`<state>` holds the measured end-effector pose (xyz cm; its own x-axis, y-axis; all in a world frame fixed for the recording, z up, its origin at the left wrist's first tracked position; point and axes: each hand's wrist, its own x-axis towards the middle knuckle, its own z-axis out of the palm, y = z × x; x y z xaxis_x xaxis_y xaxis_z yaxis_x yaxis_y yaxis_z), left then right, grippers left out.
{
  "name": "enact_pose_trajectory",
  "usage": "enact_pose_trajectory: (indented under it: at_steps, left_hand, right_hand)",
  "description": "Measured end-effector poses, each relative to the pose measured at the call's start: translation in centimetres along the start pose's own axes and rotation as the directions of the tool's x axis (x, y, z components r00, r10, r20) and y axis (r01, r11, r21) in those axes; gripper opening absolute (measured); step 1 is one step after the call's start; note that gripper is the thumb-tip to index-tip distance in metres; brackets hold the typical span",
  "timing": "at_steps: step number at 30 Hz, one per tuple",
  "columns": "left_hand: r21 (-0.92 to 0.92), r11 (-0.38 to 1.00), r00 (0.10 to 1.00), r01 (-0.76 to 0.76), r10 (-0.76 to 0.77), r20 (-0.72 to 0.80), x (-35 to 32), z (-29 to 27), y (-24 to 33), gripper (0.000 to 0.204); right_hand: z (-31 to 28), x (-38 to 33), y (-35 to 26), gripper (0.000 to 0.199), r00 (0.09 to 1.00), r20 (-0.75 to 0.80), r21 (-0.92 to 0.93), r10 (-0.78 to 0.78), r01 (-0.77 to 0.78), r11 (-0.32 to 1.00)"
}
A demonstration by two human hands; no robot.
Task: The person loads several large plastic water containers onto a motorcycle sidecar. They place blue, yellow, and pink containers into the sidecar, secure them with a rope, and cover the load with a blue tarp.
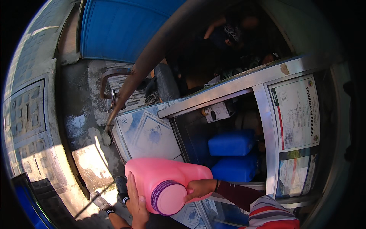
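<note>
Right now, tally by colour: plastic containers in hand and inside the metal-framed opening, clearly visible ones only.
Pink: 1, the pink jug between the left hand and right hand
Blue: 2, the upper blue container and lower blue container
Total: 3

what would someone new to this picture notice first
Probably the bright pink jug, low in the middle, with the left hand flat against its side and the right hand at its handle. Next might come the two blue containers within the metal frame at right, then the large blue panel at top left.
</note>
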<state>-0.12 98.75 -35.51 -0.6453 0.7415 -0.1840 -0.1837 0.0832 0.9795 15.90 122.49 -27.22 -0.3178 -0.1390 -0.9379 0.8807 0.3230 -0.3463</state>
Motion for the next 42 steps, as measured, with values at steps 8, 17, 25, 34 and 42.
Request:
enact_pose_trajectory:
  at_steps: [8,17,25,34,42]
  left_hand:
    - [-0.001,1.0,0.985,-0.013,0.013,0.173,0.4,0.3,-2.0,0.068]
    - [-0.026,0.983,0.982,0.18,-0.178,0.069,0.7,1.2,-8.9,0.068]
    - [-0.128,0.704,0.701,0.699,-0.709,-0.071,2.7,1.9,-21.0,0.078]
    - [-0.143,0.691,0.688,0.708,-0.721,-0.08,2.9,3.1,-24.0,0.113]
    - [-0.235,0.652,0.661,0.721,-0.749,-0.048,-1.1,-0.7,-26.5,0.112]
  right_hand:
    - [-0.3,0.4,0.0,0.069,0.999,0.027,-0.096,0.046,-0.043,0.994]
    - [0.3,0.0,-0.3,0.063,0.993,0.035,0.098,0.115,-0.118,0.988]
    - [0.9,-1.8,-2.0,0.064,0.981,-0.194,-0.078,0.02,-0.036,0.996]
    - [2.3,-1.7,-3.7,0.039,0.985,0.04,0.426,0.167,-0.168,0.889]
    - [9.7,-2.2,-9.5,0.052,0.961,-0.233,-0.21,-0.146,0.096,0.973]
